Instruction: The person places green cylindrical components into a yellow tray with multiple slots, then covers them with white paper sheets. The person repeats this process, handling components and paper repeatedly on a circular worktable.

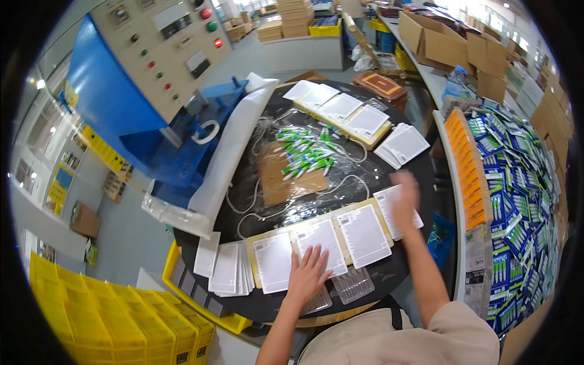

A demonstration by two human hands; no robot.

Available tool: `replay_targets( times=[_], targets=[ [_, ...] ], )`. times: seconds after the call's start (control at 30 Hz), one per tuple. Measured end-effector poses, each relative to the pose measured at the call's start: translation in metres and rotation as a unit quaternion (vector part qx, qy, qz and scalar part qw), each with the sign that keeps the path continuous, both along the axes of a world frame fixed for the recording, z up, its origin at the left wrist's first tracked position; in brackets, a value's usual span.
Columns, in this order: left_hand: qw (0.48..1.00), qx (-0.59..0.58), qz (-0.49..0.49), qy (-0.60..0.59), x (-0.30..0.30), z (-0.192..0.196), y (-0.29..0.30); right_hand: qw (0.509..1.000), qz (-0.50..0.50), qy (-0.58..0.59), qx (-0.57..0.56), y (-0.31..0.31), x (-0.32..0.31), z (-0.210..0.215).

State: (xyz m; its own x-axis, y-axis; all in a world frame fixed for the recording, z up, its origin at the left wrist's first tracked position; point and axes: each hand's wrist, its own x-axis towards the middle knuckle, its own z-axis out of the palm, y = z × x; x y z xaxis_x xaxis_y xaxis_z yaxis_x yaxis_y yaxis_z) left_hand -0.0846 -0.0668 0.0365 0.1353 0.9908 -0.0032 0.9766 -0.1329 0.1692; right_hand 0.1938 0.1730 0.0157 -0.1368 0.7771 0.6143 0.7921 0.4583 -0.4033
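Several white cards [364,236] lie in a row along a cream tray [304,226] on the near side of a round black table. My left hand [309,271] rests on a middle card with its fingers spread. My right hand [406,198] is over the rightmost card [385,196]; motion smears its fingers, so its grip is unclear. Clear plastic blisters [354,286] stick out from under the cards near my left hand. To the left of the tray is a fanned stack of white cards [231,267].
Green-and-white sticks [307,152] are heaped on cardboard mid-table. Beyond stands a second card-covered tray [359,135], with loose cards [404,145] beside it. A blue machine [115,97] stands left, yellow crates [103,307] lower left. Blue-green packs [517,213] fill the right side.
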Motion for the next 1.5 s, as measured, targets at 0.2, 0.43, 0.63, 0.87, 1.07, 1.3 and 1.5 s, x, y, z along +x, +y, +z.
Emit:
replay_targets(
  times=[0.2, 0.43, 0.63, 0.87, 1.07, 1.3, 1.5],
  targets=[
    [0.973, 0.105, 0.121, -0.167, -0.02, 0.024, -0.053, 0.649, -0.235, 0.633, -0.352, 0.073, 0.199, -0.156],
    [0.893, 0.21, 0.356, -0.178, -0.1, 0.0, -0.198, 0.77, -0.269, 0.489, -0.31, 0.053, 0.205, -0.227],
    [0.591, 0.297, 0.603, -0.446, -0.164, -0.068, -0.302, 0.685, -0.279, 0.524, -0.421, -0.128, 0.119, -0.177],
    [0.16, 0.207, 0.65, -0.714, -0.083, -0.19, -0.327, 0.865, 0.361, -0.009, -0.348, -0.188, 0.089, 0.005],
    [0.096, 0.161, 0.549, -0.815, 0.002, -0.152, -0.247, 0.948, 0.122, -0.263, -0.132, -0.095, 0.048, 0.047],
    [0.209, 0.249, 0.421, -0.847, -0.035, -0.137, -0.195, 0.843, 0.343, -0.405, -0.09, -0.163, -0.055, 0.0],
    [0.179, 0.191, 0.523, -0.811, -0.226, -0.131, -0.192, 0.848, 0.364, -0.385, -0.001, -0.228, -0.154, -0.013]
  ],
)
